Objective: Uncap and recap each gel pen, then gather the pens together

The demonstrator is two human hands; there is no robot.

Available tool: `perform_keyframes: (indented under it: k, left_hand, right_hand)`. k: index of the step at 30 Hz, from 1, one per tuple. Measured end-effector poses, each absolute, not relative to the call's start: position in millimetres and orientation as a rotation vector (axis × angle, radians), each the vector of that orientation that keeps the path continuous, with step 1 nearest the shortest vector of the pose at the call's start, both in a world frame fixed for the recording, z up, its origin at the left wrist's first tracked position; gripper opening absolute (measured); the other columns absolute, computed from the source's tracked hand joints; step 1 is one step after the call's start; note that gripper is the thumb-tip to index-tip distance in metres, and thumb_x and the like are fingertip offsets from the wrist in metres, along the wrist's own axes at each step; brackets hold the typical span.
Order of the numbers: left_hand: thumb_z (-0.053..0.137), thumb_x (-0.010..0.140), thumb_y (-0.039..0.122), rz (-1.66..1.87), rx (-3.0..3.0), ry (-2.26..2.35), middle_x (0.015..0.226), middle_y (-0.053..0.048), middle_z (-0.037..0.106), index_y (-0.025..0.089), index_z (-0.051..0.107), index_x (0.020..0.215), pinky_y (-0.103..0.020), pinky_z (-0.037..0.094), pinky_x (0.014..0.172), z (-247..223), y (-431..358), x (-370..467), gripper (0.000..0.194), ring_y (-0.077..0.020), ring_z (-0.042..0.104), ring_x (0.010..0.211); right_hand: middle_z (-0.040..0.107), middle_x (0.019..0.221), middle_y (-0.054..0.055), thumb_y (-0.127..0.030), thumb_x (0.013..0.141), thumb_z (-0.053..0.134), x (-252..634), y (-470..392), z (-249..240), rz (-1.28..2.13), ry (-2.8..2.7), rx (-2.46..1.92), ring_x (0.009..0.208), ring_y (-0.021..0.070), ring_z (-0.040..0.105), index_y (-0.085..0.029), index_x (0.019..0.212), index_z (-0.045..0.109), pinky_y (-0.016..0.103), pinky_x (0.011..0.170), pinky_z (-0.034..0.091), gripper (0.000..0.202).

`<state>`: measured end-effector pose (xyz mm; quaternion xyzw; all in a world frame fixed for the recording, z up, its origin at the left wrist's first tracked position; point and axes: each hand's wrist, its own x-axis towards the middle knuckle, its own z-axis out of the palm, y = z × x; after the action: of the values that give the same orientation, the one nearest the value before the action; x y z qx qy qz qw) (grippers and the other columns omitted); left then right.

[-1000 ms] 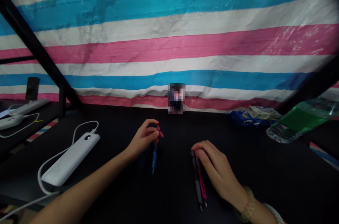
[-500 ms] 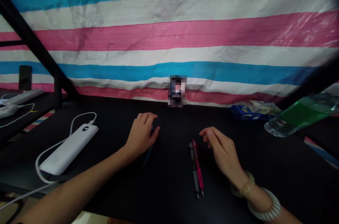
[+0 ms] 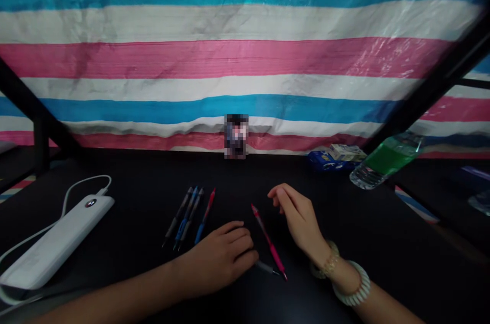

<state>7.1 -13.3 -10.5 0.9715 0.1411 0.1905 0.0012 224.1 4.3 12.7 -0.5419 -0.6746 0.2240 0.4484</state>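
My left hand [image 3: 231, 256] is low in the middle of the black table, its fingers closed over a grey pen [image 3: 267, 267]. Only one end of that pen shows past the fingertips. Just to its right, a pink pen [image 3: 270, 242] lies slanted on the table. My right hand [image 3: 300, 214] rests to the right of the pink pen, apart from it, with fingers curled together and nothing seen in them. Left of centre, several pens [image 3: 186, 219] in grey and blue lie side by side, with a red-and-blue pen [image 3: 205, 216] slightly apart from them.
A white power bank [image 3: 63, 242] with a cable lies at left. At the back right are a blue box [image 3: 321, 160], a small pale box [image 3: 346, 152] and a tilted bottle with a green label [image 3: 386, 160]. A striped sheet [image 3: 237, 58] hangs behind the black table [image 3: 153, 166].
My left hand has come from the pens on the left to the grey pen beside the pink one, turning it aslant. My right hand keeps its pose. The view has shifted right.
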Motion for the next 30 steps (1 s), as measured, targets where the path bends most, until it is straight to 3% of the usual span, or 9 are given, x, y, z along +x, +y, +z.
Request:
perform_keyframes:
  k: [2, 4, 9, 14, 18, 23, 30]
  left_hand:
    - [0.044, 0.095, 0.011, 0.541, 3.084, 0.471, 0.089, -0.007, 0.063, 0.015, 0.061, 0.106, -0.033, 0.05, 0.081, -9.0, -12.2, 6.5, 0.02, -0.02, 0.058, 0.082]
    - [0.044, 0.095, 0.013, 0.491, 3.12, 0.524, 0.095, -0.009, 0.063, 0.014, 0.06, 0.107, -0.031, 0.05, 0.074, -7.8, -11.1, 4.9, 0.019, -0.0204, 0.057, 0.081]
    - [0.039, 0.096, 0.01, 0.591, 3.205, 0.674, 0.097, -0.012, 0.065, 0.012, 0.059, 0.111, -0.04, 0.046, 0.081, -3.4, -6.8, -2.3, 0.025, -0.026, 0.057, 0.089]
    - [0.038, 0.095, 0.01, 0.858, 3.271, 0.748, 0.101, -0.012, 0.069, 0.015, 0.059, 0.115, -0.038, 0.044, 0.079, 6.7, -7.9, -8.0, 0.029, -0.0262, 0.061, 0.091]
    - [0.042, 0.096, 0.013, 0.892, 3.309, 0.893, 0.086, -0.007, 0.07, 0.016, 0.059, 0.109, -0.031, 0.043, 0.062, 8.0, -9.8, -5.8, 0.022, -0.0203, 0.062, 0.07]
    - [0.041, 0.096, 0.019, 0.685, 3.196, 1.167, 0.063, 0.0, 0.057, 0.018, 0.052, 0.079, -0.028, 0.038, 0.046, 0.0, -12.1, -0.7, 0.02, -0.0184, 0.056, 0.05]
    - [0.045, 0.093, 0.015, 0.299, 2.974, 1.228, 0.066, 0.0, 0.064, 0.019, 0.049, 0.08, -0.028, 0.038, 0.043, 5.4, -18.5, -1.6, 0.014, -0.0214, 0.064, 0.052]
  right_hand:
    - [0.058, 0.073, 0.001, -0.034, 0.1, 0.038, 222.4, 1.7, 16.8, 0.599, -1.74, -1.331, 0.069, 0.0161, 0.056, -0.019, 0.087, 0.062, 0.025, 0.06, 0.043, 0.031]
    - [0.062, 0.08, 0.002, -0.032, 0.101, 0.038, 219.9, -2.2, 22.0, 0.683, -1.867, -1.289, 0.074, 0.0161, 0.059, -0.02, 0.091, 0.062, 0.026, 0.065, 0.046, 0.029]
    - [0.066, 0.098, 0.003, -0.026, 0.1, 0.044, 214.5, -15.1, 27.1, 0.823, -2.239, -1.121, 0.091, 0.0169, 0.063, -0.023, 0.103, 0.063, 0.027, 0.081, 0.048, 0.019]
    - [0.068, 0.092, 0.003, -0.021, 0.098, 0.046, 213.5, -22.0, 20.3, 0.708, -2.383, -1.146, 0.084, 0.018, 0.066, -0.022, 0.097, 0.061, 0.026, 0.074, 0.048, 0.015]
    - [0.069, 0.086, 0.003, -0.01, 0.095, 0.043, 211.1, -21.6, 20.3, 0.601, -2.504, -1.245, 0.075, 0.0172, 0.066, -0.019, 0.091, 0.056, 0.026, 0.064, 0.043, 0.017]
    - [0.07, 0.085, 0.003, -0.002, 0.088, 0.044, 206.4, -22.0, 15.4, 0.431, -2.599, -1.317, 0.077, 0.0176, 0.065, -0.018, 0.092, 0.056, 0.026, 0.065, 0.039, 0.02]
    - [0.067, 0.079, 0.002, 0.001, 0.084, 0.05, 200.1, -25.1, 11.0, 0.196, -2.662, -1.312, 0.07, 0.018, 0.061, -0.018, 0.09, 0.056, 0.029, 0.059, 0.036, 0.021]
